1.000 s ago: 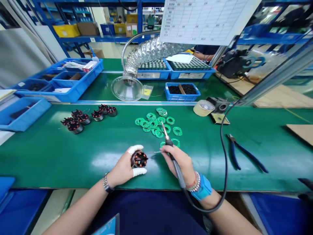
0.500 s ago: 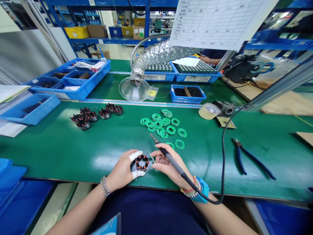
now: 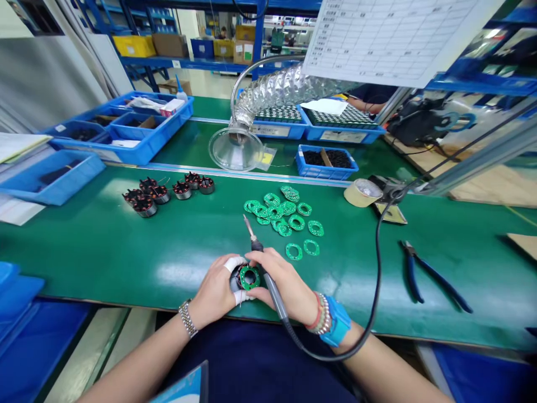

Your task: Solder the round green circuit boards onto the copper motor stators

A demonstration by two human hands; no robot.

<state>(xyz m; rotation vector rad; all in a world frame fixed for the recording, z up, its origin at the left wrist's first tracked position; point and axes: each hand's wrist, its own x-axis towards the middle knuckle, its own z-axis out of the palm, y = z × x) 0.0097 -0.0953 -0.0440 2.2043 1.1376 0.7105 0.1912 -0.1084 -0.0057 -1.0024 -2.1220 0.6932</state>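
Observation:
My left hand, with white finger cots on thumb and forefinger, grips a wound motor stator near the bench's front edge. A green ring-shaped circuit board lies against the stator's face. My right hand is closed round a soldering iron, its tip pointing up and away from the stator. The thumb and forefinger of that hand also touch the ring board's edge. Beyond my hands lie several loose green ring boards. More stators stand in a group to the left.
Blue-handled cutters lie at right, near a tape roll and a soldering iron stand. A clear fume hood hangs over the back. Blue bins stand at left, and a small blue basket behind the boards. The iron's cable loops at right.
My right hand has moved left and brought the ring board from beside the stator onto its face. The soldering iron has swung to a steeper angle, its tip further left.

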